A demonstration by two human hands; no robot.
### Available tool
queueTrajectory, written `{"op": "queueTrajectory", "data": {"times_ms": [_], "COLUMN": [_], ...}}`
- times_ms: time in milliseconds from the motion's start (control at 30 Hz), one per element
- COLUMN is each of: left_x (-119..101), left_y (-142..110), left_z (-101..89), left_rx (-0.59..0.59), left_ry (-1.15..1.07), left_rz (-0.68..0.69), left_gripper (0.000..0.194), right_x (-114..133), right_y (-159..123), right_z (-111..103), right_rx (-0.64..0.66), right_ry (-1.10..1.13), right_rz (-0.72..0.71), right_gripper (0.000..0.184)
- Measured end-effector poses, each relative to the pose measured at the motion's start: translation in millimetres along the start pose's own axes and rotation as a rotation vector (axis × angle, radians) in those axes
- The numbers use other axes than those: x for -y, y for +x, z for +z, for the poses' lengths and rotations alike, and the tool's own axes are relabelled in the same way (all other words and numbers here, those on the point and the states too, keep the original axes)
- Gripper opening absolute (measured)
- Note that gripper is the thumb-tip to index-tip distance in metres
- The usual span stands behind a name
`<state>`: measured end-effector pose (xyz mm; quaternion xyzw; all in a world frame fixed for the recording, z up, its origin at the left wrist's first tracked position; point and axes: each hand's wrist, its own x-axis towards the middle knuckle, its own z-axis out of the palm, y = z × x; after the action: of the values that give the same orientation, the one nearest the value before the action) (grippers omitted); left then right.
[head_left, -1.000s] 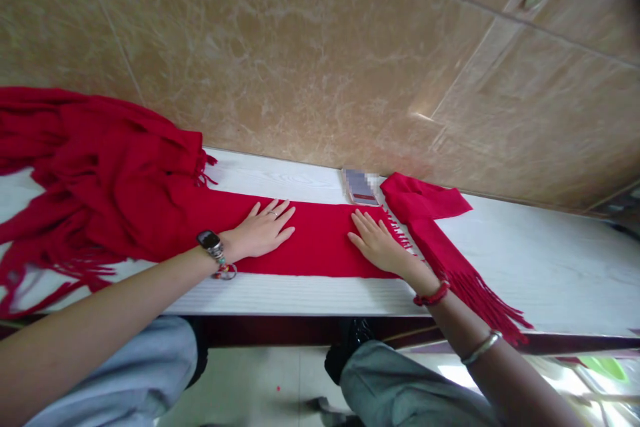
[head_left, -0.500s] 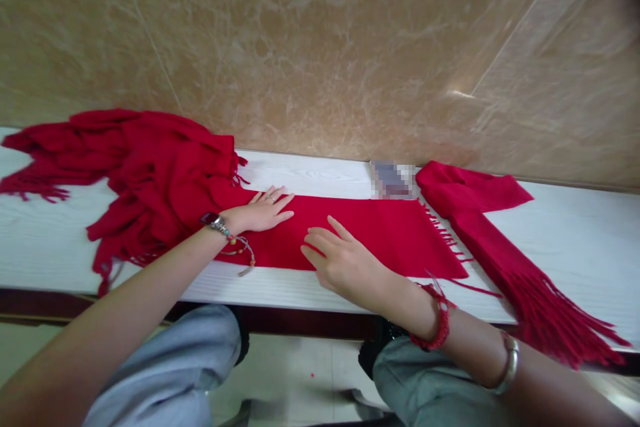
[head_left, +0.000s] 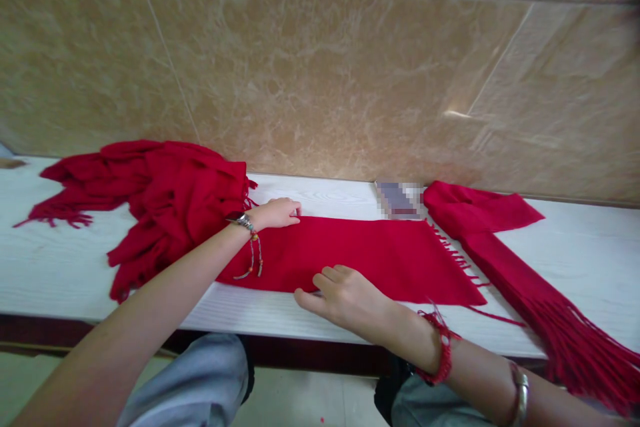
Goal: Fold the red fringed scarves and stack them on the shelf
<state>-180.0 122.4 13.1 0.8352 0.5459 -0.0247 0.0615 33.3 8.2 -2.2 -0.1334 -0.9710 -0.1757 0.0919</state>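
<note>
A red scarf (head_left: 380, 257) lies spread flat on the white wood-grain surface, its fringed end toward the right. At its far edge, my left hand (head_left: 275, 212) has curled fingers closed on the cloth. My right hand (head_left: 347, 293) is at the near edge, fingers bent in over the cloth and thumb along the edge; its fingertips are partly hidden. To the left, a heap of crumpled red scarves (head_left: 170, 193) overlaps the flat scarf's other end, which is hidden there.
A folded red scarf (head_left: 493, 253) lies bent at the right, its long fringe hanging over the front edge. A flat, blurred-out object (head_left: 393, 200) rests behind the flat scarf. A tan marble-patterned wall (head_left: 310, 87) rises directly behind the white surface (head_left: 320, 190).
My left hand went from lying flat with spread fingers to curling at the far edge. My right hand moved to the near edge and bent its fingers. The view tilted up slightly.
</note>
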Motion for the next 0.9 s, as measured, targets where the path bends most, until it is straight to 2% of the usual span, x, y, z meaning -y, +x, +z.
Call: {"op": "queueTrajectory", "data": {"times_ms": [100,200,333,567,767,900], "left_x": [6,10,15,18,21,17], "left_y": [8,13,18,27,32,32], "left_z": [-8.3,-10.9,-8.0,0.5,5.2,0.7], "left_rx": [0.063,0.094,0.105,0.079,0.040,-0.004], "left_ry": [-0.038,-0.096,-0.183,-0.315,-0.433,-0.554], "left_rz": [0.008,0.019,0.043,0.073,0.067,0.090], "left_gripper": [0.016,0.017,0.020,0.016,0.014,0.014], "right_x": [-3,-4,-1,6,11,9], "right_y": [2,3,5,15,20,16], "right_z": [-1,0,8,16,17,9], "right_rx": [-0.024,-0.025,-0.078,-0.251,-0.297,-0.352], "right_ry": [0.005,0.006,-0.034,-0.071,-0.119,-0.121], "right_rz": [-0.024,-0.026,0.012,0.067,0.121,0.123], "right_gripper": [0.017,0.007,0.009,0.011,0.016,0.016]}}
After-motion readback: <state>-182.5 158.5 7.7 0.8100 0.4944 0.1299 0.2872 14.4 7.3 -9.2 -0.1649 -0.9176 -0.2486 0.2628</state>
